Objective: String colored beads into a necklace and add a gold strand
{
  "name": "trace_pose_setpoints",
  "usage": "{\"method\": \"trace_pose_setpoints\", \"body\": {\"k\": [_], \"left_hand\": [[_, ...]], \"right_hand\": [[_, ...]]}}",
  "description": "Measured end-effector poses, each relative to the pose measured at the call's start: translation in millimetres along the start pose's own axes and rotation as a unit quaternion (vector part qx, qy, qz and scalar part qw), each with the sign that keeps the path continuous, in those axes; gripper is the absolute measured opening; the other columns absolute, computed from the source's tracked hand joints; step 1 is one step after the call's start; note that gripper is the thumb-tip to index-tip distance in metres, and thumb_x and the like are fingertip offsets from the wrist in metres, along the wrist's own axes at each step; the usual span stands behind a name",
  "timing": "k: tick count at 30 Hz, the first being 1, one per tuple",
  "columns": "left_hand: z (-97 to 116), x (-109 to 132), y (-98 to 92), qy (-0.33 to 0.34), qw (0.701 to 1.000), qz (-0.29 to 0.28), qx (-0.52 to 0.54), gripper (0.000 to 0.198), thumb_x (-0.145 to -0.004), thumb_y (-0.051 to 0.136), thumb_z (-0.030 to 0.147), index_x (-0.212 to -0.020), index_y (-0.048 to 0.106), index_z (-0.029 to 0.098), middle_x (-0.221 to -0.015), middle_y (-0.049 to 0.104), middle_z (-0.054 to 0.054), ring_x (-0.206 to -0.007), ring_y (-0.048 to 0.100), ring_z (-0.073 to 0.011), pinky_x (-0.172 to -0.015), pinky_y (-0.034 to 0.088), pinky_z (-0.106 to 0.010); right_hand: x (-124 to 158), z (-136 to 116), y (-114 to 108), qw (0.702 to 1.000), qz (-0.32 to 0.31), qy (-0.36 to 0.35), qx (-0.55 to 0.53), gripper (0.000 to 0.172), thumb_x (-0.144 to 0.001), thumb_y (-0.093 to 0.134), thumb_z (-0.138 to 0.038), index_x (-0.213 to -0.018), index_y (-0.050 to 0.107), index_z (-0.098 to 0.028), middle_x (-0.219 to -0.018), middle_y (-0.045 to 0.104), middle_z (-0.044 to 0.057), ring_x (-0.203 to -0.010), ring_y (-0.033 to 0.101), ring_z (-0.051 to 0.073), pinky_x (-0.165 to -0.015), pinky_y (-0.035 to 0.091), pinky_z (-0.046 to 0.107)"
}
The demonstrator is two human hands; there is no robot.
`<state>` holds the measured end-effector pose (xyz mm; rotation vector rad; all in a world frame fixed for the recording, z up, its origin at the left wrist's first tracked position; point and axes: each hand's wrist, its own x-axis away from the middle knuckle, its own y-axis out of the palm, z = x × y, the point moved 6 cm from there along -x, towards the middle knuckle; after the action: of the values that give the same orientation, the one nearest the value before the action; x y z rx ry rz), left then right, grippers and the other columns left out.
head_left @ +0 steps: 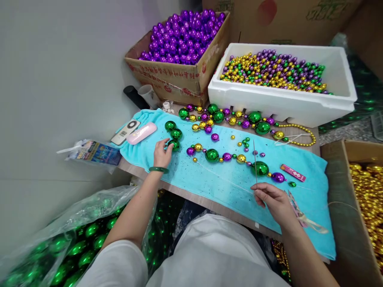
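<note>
My left hand (161, 154) reaches over the turquoise towel (209, 179) and pinches a large green bead (173, 144), the nearest of three green beads in a short row. My right hand (273, 201) is closed on a long thin needle (255, 161) that points up and away, with clear thread trailing from it. A partly strung row of green, purple and gold beads (227, 156) lies between my hands. A longer finished strand (239, 119) lies along the towel's far edge.
A cardboard box of purple beads (182, 36) and a white foam box of small mixed beads (281, 79) stand behind. A box of gold beads (368, 195) sits right, a bag of green beads (74, 247) lower left. A remote and pink case (140, 132) lie left.
</note>
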<state>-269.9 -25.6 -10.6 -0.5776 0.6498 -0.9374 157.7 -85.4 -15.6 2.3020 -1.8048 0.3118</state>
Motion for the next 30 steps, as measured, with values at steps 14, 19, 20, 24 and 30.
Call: {"method": "trace_pose_setpoints", "body": {"k": [14, 19, 20, 24, 30], "left_hand": [[23.2, 12.2, 19.9, -0.118, 0.940, -0.110, 0.302, 0.053, -0.061, 0.073, 0.033, -0.109, 0.053, 0.023, -0.109, 0.059, -0.006, -0.100, 0.058, -0.0227, -0.085, 0.049, -0.040], [71.1, 40.0, 22.2, -0.204, 0.779, -0.203, 0.557, 0.045, -0.070, 0.064, 0.034, -0.113, 0.054, 0.026, -0.106, 0.063, -0.005, -0.094, 0.063, -0.0216, -0.082, 0.052, -0.040], [77.7, 44.4, 22.8, -0.218, 0.757, -0.210, 0.579, 0.041, -0.072, 0.062, 0.036, -0.111, 0.056, 0.024, -0.105, 0.064, -0.006, -0.094, 0.063, -0.0224, -0.083, 0.052, -0.041], [88.4, 58.6, 33.1, -0.273, 0.697, -0.220, 0.626, 0.039, -0.078, 0.053, 0.047, -0.099, 0.061, 0.016, -0.103, 0.066, -0.012, -0.090, 0.064, -0.0230, -0.081, 0.053, -0.040], [92.1, 68.9, 45.5, -0.280, 0.676, -0.223, 0.645, 0.040, -0.078, 0.054, 0.048, -0.103, 0.061, 0.018, -0.108, 0.065, -0.011, -0.087, 0.064, -0.0208, -0.078, 0.054, -0.038]], "right_hand": [[-1.0, -9.1, 18.3, 0.998, 0.000, -0.031, 0.060, 0.023, -0.075, 0.068, -0.040, -0.083, 0.072, -0.018, -0.057, 0.056, 0.001, -0.050, 0.048, 0.012, -0.046, 0.040, 0.025], [-2.8, -14.9, 32.7, 0.993, 0.004, -0.075, 0.089, 0.027, -0.078, 0.065, -0.035, -0.097, 0.072, -0.018, -0.060, 0.057, 0.001, -0.054, 0.049, 0.012, -0.049, 0.042, 0.025], [-3.4, -16.2, 35.5, 0.993, 0.003, -0.080, 0.092, 0.027, -0.078, 0.064, -0.034, -0.098, 0.072, -0.018, -0.060, 0.058, 0.001, -0.054, 0.049, 0.012, -0.049, 0.042, 0.025], [-5.1, -21.1, 43.0, 0.990, 0.010, -0.099, 0.099, 0.022, -0.079, 0.063, -0.033, -0.092, 0.074, -0.019, -0.065, 0.063, 0.003, -0.053, 0.050, 0.012, -0.049, 0.043, 0.026], [-3.6, -21.5, 42.8, 0.988, 0.029, -0.116, 0.098, 0.017, -0.078, 0.064, -0.032, -0.085, 0.075, -0.021, -0.065, 0.066, 0.003, -0.051, 0.051, 0.012, -0.047, 0.042, 0.026]]}}
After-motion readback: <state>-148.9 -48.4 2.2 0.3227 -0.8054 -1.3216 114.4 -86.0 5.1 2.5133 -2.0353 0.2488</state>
